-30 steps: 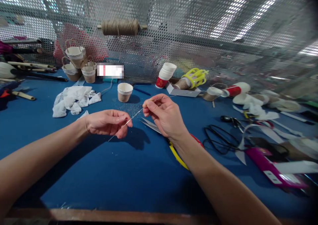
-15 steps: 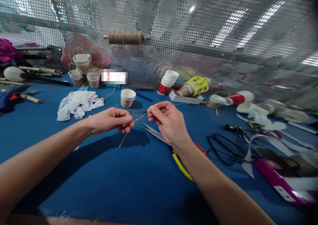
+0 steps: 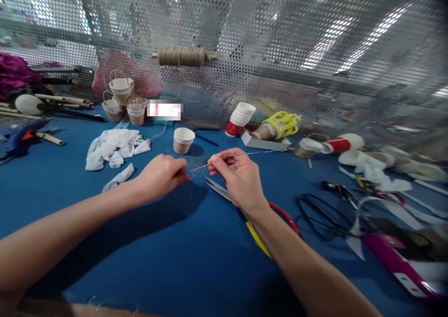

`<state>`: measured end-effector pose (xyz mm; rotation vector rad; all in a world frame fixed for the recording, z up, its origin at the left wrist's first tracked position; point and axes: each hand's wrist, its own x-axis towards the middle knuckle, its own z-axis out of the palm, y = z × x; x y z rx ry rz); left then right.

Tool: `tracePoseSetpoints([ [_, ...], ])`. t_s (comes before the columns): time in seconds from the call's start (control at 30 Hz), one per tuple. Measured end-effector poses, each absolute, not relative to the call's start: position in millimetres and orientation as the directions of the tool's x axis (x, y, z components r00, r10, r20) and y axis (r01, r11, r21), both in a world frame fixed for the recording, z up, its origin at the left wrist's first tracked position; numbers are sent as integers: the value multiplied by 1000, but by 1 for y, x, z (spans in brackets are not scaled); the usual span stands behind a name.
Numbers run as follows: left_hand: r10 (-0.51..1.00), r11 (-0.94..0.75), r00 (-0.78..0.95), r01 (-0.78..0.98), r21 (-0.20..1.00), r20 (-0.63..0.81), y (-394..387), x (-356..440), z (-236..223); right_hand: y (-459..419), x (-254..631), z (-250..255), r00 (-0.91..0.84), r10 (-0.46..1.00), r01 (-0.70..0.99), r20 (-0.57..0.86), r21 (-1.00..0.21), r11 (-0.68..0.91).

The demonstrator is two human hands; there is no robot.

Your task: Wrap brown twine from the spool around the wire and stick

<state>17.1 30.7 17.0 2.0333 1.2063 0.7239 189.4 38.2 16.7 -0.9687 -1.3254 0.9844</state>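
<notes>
A thin, pale, shiny strand (image 3: 199, 168) stretches between my two hands over the blue table; whether it is string or wire I cannot tell. My left hand (image 3: 163, 177) is closed, back turned up, pinching the strand's near end. My right hand (image 3: 236, 177) pinches it between thumb and fingertips, and the strand runs on rightward behind that hand. Beneath my right wrist lie large scissors (image 3: 259, 240), blades apart, with red and yellow handles. Tiny clear bits are scattered below my fingers. Just beyond stands a small paper cup (image 3: 184, 142) wrapped in brown with a white rim.
White lace (image 3: 114, 146) lies left, near little handled buckets (image 3: 136, 111) and a blue glue gun (image 3: 23, 139). At the back are a twine spool (image 3: 182, 56), stacked paper cups (image 3: 241, 118) and a yellow-netted item (image 3: 282, 124). A black cord (image 3: 315, 216) and purple power strip (image 3: 395, 265) lie right.
My left hand has rolled over, knuckles up, and its loose strand end no longer shows below it. My right hand keeps its pinch. The view has shifted slightly.
</notes>
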Motion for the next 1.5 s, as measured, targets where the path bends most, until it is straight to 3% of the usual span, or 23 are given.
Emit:
tracePoseSetpoints([
  [0.07,907,-398,387,647,651,169,31,14,23,38,189,16,9,950,0,311,-950,312],
  [0.1,897,-377,431,623,685,101,33,12,25,39,190,16,8,952,-19,305,-952,305],
  [0.17,785,-234,617,369,900,-49,37,6,24,39,191,17,6,959,-102,285,-953,284],
  [0.23,671,112,735,31,993,-98,41,2,17,40,192,20,-3,965,-205,262,-945,256],
  [0.3,623,372,777,-189,909,-93,42,3,7,40,193,22,-14,967,-283,253,-929,239],
  [0.4,592,513,805,-337,790,-42,35,13,-7,39,194,24,-32,967,-320,251,-919,228],
  [0.5,587,490,809,-363,793,8,27,22,-10,37,194,26,-40,966,-298,256,-925,233],
  [0.57,649,352,761,-307,884,6,26,22,-5,36,195,26,-21,963,-242,269,-936,257],
  [0.6,705,228,709,-235,945,6,27,21,-1,36,195,26,-5,959,-193,283,-941,277],
  [0.67,810,-102,586,141,985,0,30,18,9,37,195,25,26,946,-66,322,-944,323],
  [0.73,903,-367,398,517,773,163,32,14,19,38,193,22,42,936,48,350,-936,348],
  [0.8,902,-430,354,678,596,248,34,11,26,40,190,20,58,938,59,342,-939,339],
  [0.83,902,-425,373,675,603,219,34,8,28,41,189,20,66,943,27,327,-945,326],
  [0.9,882,-329,468,530,782,53,36,2,29,41,188,21,68,956,-73,285,-954,290],
  [0.97,776,-43,619,239,970,-119,37,-6,27,39,187,24,61,967,-168,248,-952,255],
  [1.07,633,343,764,-135,929,-123,40,-14,16,33,187,26,58,973,-238,225,-943,233],
  [1.13,576,486,812,-246,839,-96,40,-16,8,29,186,25,70,971,-256,227,-937,237],
  [1.23,528,545,847,-284,789,-60,37,-15,-1,23,184,25,85,969,-273,232,-930,247],
  [1.5,560,479,826,-258,839,-66,24,-6,-4,14,187,26,49,971,-257,233,-937,237],
])
